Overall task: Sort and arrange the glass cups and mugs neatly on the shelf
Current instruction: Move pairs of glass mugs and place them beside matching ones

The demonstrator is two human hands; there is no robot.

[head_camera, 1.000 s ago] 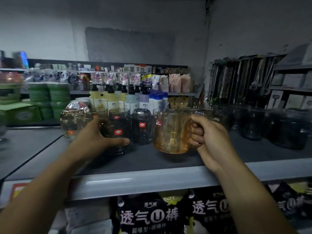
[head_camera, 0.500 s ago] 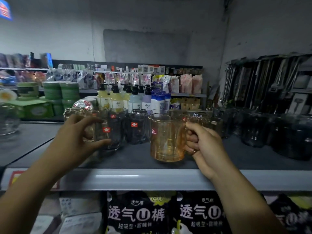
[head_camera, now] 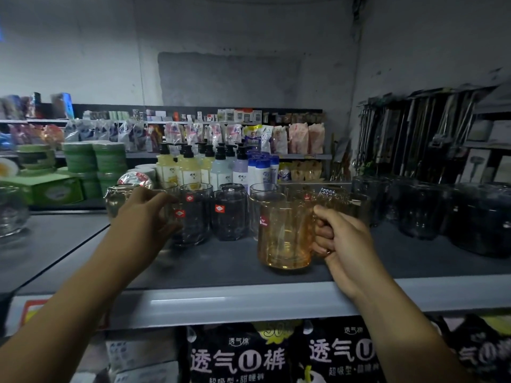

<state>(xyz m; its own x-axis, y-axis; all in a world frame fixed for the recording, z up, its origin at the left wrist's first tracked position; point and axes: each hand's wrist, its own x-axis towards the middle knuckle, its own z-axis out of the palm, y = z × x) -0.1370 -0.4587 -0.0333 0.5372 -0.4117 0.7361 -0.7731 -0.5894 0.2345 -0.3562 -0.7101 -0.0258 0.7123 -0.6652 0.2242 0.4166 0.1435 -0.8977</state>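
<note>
Amber glass mug [head_camera: 284, 236], translucent with a red sticker, is at the front of the shelf [head_camera: 235, 299], right of centre. Right hand [head_camera: 343, 244] has its fingers curled through the handle. Left hand [head_camera: 143, 217] wraps a clear red-labelled glass [head_camera: 181, 217]. Pump bottles [head_camera: 190, 167] stand behind. Dark glasses [head_camera: 481, 217] on the right are murky.

Amber glass mug [head_camera: 283, 239], glossy; matt shelf [head_camera: 235, 261].

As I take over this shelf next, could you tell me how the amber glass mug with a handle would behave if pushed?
The amber glass mug looks rigid and, being glass, probably fragile. Its wide base should resist tipping. Pushed back, it might knock the clear glass tumbler beside it; the right hand gripping its handle helps.
</note>
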